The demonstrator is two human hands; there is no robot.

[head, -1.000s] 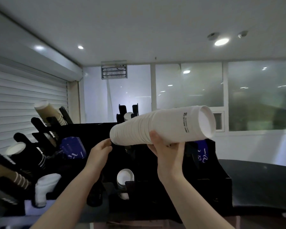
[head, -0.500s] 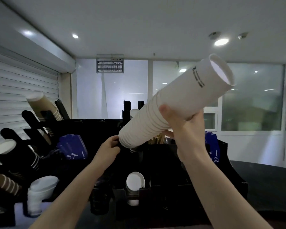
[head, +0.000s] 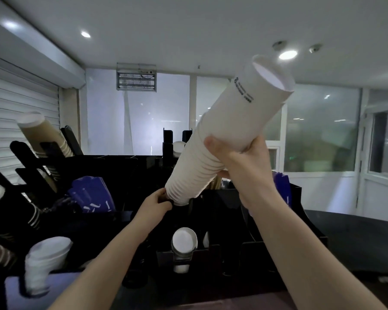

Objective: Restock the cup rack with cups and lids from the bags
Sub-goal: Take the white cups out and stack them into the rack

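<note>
A long stack of white paper cups point(head: 231, 128) slants steeply, its open mouth up at the right and its narrow end down over the black cup rack point(head: 130, 175). My right hand point(head: 240, 162) grips the stack around its middle. My left hand point(head: 157, 205) curls around the stack's bottom end, right at the top of a rack slot. A short stack of white cups point(head: 184, 242) sits in the slot below.
Brown striped cups point(head: 40, 133) and more white cups point(head: 43, 256) fill slanted slots on the left. Blue sleeves point(head: 92, 198) lie in a rack compartment. A dark counter point(head: 356, 238) extends to the right, with windows behind.
The stack has tipped from nearly level to steeply slanted, its mouth rising up and right. Its lower end has come down toward the rack, with my left hand following it.
</note>
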